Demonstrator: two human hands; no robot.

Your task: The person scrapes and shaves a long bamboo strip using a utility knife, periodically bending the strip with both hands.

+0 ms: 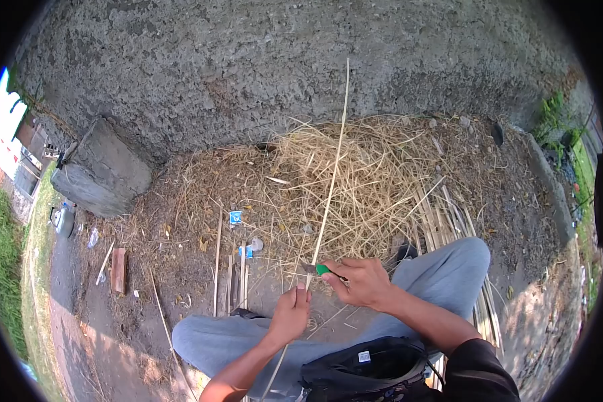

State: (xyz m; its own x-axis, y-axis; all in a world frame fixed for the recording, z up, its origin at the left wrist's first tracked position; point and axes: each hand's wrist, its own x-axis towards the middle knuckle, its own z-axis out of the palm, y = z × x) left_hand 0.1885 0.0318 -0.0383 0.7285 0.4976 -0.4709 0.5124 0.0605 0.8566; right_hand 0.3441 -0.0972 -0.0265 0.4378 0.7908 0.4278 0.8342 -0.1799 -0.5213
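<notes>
A long, thin pale strip, which looks like bamboo, runs from the wall side down past my lap. My left hand is closed around its lower part, thumb and fingers pinching it. In my right hand is a knife with a green handle. Its short dark blade meets the strip just above my left hand. Whether the blade has cut into the strip is too small to tell.
A heap of thin shavings lies before me against the rough wall. Split strips rest by my right knee, more strips by my left. A concrete block, a brick and a blue packet lie leftward.
</notes>
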